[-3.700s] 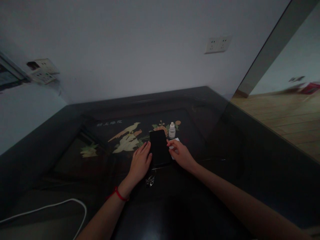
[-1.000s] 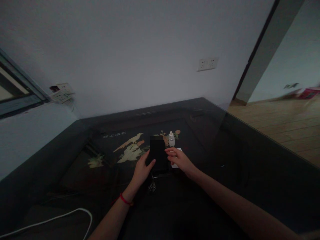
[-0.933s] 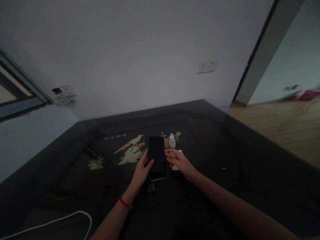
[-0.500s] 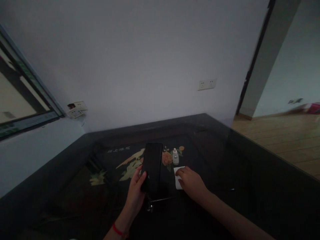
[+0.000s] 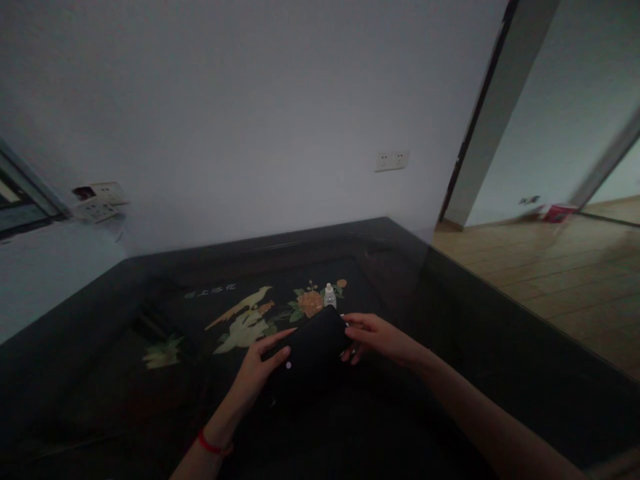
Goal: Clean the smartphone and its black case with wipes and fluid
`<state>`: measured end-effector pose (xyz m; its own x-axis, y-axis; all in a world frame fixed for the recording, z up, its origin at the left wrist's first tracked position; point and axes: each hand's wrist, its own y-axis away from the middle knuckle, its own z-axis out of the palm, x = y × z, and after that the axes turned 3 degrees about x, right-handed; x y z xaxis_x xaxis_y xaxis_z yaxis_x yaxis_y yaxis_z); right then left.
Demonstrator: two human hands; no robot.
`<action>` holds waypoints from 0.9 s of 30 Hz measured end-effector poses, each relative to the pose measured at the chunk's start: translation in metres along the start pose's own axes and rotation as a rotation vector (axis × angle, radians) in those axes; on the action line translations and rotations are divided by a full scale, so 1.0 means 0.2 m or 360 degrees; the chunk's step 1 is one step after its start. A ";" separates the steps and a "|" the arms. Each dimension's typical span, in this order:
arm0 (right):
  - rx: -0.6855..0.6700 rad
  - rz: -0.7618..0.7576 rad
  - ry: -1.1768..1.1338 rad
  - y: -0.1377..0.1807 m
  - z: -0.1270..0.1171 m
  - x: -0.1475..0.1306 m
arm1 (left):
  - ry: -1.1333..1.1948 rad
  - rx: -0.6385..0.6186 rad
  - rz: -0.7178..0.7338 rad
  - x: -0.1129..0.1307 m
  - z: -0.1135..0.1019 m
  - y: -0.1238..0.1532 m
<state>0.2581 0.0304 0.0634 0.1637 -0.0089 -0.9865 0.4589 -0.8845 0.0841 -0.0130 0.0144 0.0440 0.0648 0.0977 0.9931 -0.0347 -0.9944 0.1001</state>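
Observation:
A black phone (image 5: pixel 313 353) is held slanted just above the dark table (image 5: pixel 450 320), dark side up. My left hand (image 5: pixel 257 370) grips its lower left end, thumb on top. My right hand (image 5: pixel 377 337) has its fingers closed on the phone's upper right end. A small white dropper bottle (image 5: pixel 329 295) stands just behind the phone. The white pad that lay beside the phone is hidden by my right hand.
The table top carries an inlaid bird and flower picture (image 5: pixel 250 317). Wall sockets (image 5: pixel 393 161) sit on the white wall behind, more sockets (image 5: pixel 97 200) at the left. A doorway (image 5: pixel 500 113) opens to a wooden floor (image 5: pixel 550 260) on the right.
The phone went from flat on the table to raised in my left hand, then tilted over sideways. My right hand left the white pad and took the phone's far end.

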 end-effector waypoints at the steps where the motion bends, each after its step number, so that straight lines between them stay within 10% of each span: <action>1: -0.0017 0.0021 -0.0062 0.01 0.01 0.02 | -0.0053 0.0023 -0.0012 0.00 0.01 0.00; 15: -0.0103 0.0136 -0.0337 0.05 0.11 0.15 | -0.0124 0.0727 0.0095 -0.05 0.06 0.01; 27: -0.0053 0.0046 -0.0237 0.05 0.13 0.13 | -0.0067 0.0716 0.0229 -0.06 0.07 0.03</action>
<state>0.2444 0.0082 0.0340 0.0471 -0.1052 -0.9933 0.4849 -0.8670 0.1148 -0.0003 0.0061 0.0322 0.1316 -0.0348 0.9907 0.3888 -0.9175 -0.0839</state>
